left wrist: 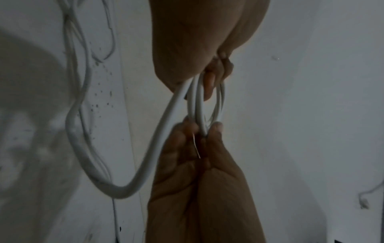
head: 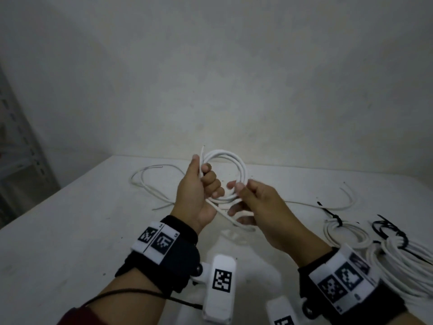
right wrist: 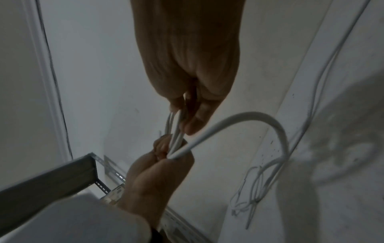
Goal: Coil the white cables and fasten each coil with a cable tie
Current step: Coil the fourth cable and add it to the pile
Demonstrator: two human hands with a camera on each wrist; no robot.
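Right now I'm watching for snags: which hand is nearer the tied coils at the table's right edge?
Right. The right hand holds the coil in progress on the side towards the tied coils; the left hand grips its far side, farther off.

Head view above; wrist views close, opposed.

1. We count two hands: the left hand (head: 199,191) and the right hand (head: 262,207), both on one cable coil (head: 228,174) held above the table (head: 70,231).
2. We see one coil in progress.
3. We count two finished coils at the right, a smaller coil (head: 346,235) and a larger coil (head: 403,266), each with a black cable tie (head: 334,215).
4. We see loose white cable (head: 150,184) on the table; we cannot tell how many lengths.
5. We count two wrist bands with markers.
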